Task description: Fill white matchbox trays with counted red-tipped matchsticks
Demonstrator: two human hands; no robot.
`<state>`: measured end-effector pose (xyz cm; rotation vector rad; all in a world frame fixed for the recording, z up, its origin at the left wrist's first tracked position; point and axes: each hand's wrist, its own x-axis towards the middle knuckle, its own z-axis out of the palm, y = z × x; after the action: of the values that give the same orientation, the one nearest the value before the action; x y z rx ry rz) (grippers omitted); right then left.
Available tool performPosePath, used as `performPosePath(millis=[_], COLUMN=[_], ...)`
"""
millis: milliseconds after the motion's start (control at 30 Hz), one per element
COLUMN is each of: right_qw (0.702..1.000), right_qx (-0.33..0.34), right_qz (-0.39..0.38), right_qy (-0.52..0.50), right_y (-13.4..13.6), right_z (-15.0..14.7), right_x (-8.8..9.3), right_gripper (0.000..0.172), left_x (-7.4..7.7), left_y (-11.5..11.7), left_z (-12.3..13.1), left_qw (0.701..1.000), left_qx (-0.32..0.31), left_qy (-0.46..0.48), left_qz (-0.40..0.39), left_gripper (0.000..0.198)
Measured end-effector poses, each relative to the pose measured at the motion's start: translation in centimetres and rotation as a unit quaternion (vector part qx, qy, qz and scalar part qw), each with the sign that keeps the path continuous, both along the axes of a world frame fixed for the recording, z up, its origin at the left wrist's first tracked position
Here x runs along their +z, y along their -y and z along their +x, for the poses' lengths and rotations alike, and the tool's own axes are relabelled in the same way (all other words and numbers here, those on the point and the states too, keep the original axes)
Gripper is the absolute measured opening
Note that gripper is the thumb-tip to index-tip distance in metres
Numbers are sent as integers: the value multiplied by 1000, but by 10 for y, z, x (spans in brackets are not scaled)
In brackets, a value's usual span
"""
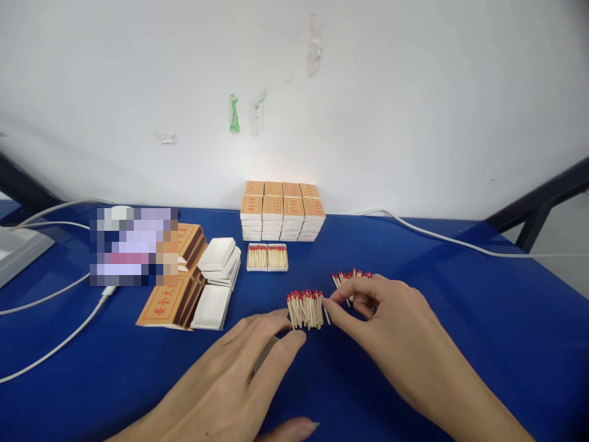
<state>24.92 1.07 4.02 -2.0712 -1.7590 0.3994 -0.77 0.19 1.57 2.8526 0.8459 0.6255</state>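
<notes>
Here, at the left of the frame, orange sleeves read 安全火 beside white trays. Your left hand, lower centre, spreads thumb from fingers; above it are two filled trays and stacked boxes with orange, printed labels. Red-tipped matches lie between your hands, right of centre. Your right hand narrows thumb and forefinger at their edge, near a second pile. I can't tell whether either hand grips anything.

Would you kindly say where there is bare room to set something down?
Widest: right of the right hand, below the white cable. Smaller: near side of the loose matches, between that hand and the left hand. Crowded: the left side, with matchbox sleeves and white trays.
</notes>
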Motion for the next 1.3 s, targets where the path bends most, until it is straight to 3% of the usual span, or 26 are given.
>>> performPosePath(millis=[67,167,367,600,767,1033,1167,1300], right_qw=[1000,999,991,972,973,979,988,996], right_qx=[4,2,-35,7,9,-5,-33,-58], right_qz=[1,21,90,120,121,83,46,20], right_qy=[-27,-27,88,203,197,188,146,67], right_y=[0,1,-2,-1,1,0,-3,-5], right_z=[-3,-3,8,11,9,7,7,7], right_x=[-2,-2,-3,-18,-21,-15,-6,2], right_gripper=[26,32,24,16,17,14,15,28], left_x=[-1,-2,-12,4,8,-1,-8,-11], left_y=[-1,0,3,2,2,2,1,0], left_z=[1,0,1,1,2,-1,-1,2], left_qw=[1000,1000,1000,999,999,999,999,1000], left_qx=[6,-3,8,1,4,1,5,1], left_qy=[22,-23,16,-29,-47,-41,7,-8], left_qz=[17,9,11,15,25,34,41,29], left_gripper=[51,51,53,53,53,53,54,53])
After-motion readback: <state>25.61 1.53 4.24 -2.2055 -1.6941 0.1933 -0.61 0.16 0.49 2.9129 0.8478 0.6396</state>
